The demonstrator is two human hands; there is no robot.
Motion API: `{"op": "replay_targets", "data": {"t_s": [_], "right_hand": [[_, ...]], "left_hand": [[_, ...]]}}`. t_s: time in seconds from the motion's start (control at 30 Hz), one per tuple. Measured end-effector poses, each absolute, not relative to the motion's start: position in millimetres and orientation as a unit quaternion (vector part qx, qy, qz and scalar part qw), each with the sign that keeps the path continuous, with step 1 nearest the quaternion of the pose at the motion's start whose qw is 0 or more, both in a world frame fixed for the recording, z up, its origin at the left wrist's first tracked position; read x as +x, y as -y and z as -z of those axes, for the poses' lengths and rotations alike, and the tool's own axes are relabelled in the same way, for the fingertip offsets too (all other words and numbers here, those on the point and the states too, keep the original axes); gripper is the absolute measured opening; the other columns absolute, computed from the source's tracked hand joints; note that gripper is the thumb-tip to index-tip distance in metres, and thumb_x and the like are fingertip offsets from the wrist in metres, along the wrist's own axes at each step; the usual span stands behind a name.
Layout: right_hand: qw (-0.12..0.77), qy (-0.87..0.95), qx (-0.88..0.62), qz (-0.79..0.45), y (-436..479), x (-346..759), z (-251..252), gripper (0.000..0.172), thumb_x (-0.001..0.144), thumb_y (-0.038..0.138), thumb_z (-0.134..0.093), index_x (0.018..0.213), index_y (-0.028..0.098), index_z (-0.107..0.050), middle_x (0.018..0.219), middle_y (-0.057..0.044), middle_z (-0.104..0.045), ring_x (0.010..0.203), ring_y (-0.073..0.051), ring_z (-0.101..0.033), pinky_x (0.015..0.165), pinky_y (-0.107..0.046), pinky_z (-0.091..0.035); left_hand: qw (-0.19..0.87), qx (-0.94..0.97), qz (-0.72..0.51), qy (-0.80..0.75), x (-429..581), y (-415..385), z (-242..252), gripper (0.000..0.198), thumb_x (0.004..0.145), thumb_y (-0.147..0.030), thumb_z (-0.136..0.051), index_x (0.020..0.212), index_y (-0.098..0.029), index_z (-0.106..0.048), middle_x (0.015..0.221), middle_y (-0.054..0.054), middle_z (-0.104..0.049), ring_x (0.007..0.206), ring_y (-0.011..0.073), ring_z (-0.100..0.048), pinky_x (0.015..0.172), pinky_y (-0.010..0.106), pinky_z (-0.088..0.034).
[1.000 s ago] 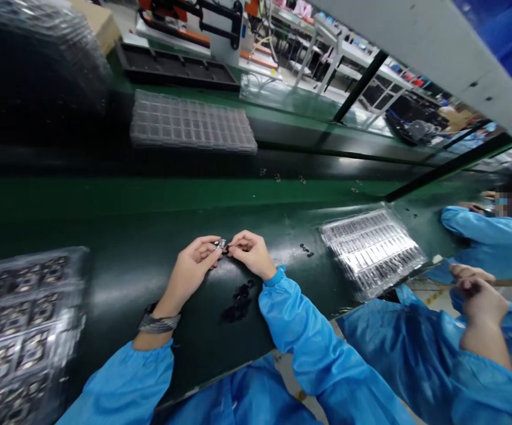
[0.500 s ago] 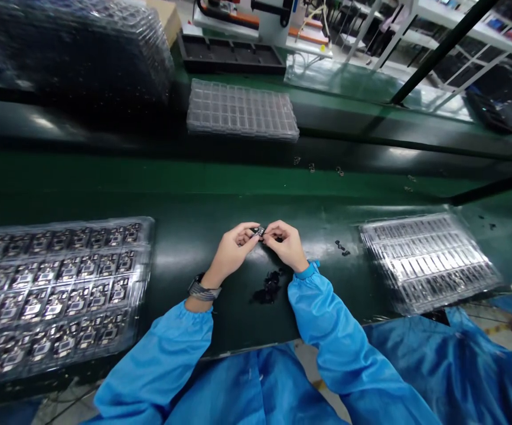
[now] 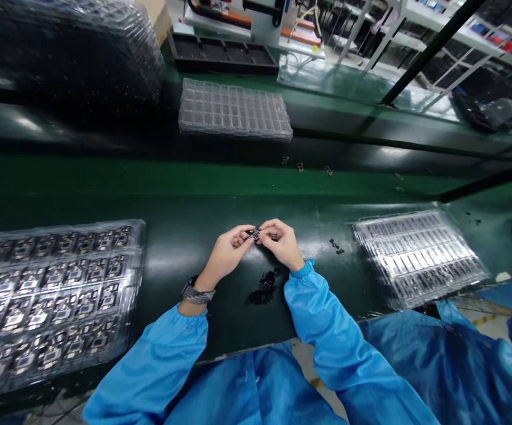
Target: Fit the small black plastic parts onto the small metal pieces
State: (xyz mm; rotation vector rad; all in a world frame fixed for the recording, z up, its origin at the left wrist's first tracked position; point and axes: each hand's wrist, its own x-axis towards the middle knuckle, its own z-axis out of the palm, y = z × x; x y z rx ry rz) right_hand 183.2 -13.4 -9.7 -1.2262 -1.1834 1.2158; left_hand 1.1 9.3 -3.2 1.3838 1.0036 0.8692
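Both hands meet over the green work surface (image 3: 171,319), fingertips pinched around a small dark electronic part (image 3: 253,234) with shiny bits. My left hand (image 3: 230,248) grips it from the left between thumb and fingers. From the right, my right hand (image 3: 281,241) pinches its other side; its fingertips partly cover the part. Just below the hands lies a loose pile of small black pieces (image 3: 263,289). A few more black pieces (image 3: 337,246) sit to the right of my right hand.
A clear tray of small circuit boards (image 3: 61,301) lies at left, another filled clear tray (image 3: 419,254) at right. Empty clear trays (image 3: 235,112) and a black compartment tray (image 3: 224,54) stand behind. Tall stacked trays (image 3: 65,59) fill the back left. A person in blue (image 3: 419,360) sits at right.
The view has shifted slightly to the right. Both hands stay together on the small part, which has turned a little between the fingertips.
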Motion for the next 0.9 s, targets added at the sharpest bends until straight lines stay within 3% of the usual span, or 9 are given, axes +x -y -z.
{"op": "replay_targets", "data": {"t_s": [0.4, 0.63, 0.9], "right_hand": [[0.512, 0.424, -0.505, -0.55, 9, 176, 13, 0.046, 0.07, 0.05, -0.086, 0.096, 0.021, -0.061, 0.073, 0.002, -0.071, 0.063, -0.016, -0.069, 0.067, -0.03, -0.058], [0.513, 0.423, -0.513, -0.542, 9, 174, 11, 0.048, 0.069, 0.05, -0.087, 0.098, 0.022, -0.062, 0.072, 0.004, -0.067, 0.06, -0.015, -0.064, 0.064, -0.031, -0.055], [0.513, 0.494, -0.572, -0.407, -14, 195, -10, 0.036, 0.088, 0.05, -0.071, 0.108, 0.021, -0.063, 0.104, -0.005, -0.072, 0.093, -0.019, -0.067, 0.086, -0.032, -0.054]], "left_hand": [[0.551, 0.624, -0.347, -0.432, -2, -13, 3, 0.043, 0.081, -0.045, -0.074, 0.114, -0.018, -0.074, 0.081, 0.004, -0.072, 0.073, 0.0186, -0.065, 0.069, 0.029, -0.051], [0.541, 0.642, -0.337, -0.426, 2, -14, 8, 0.047, 0.08, -0.049, -0.072, 0.114, -0.016, -0.074, 0.078, 0.003, -0.069, 0.069, 0.0179, -0.063, 0.066, 0.028, -0.051], [0.605, 0.577, -0.361, -0.412, 1, -16, 10, 0.05, 0.077, -0.049, -0.077, 0.113, -0.015, -0.073, 0.077, 0.003, -0.065, 0.067, 0.0162, -0.061, 0.063, 0.027, -0.052]]}}
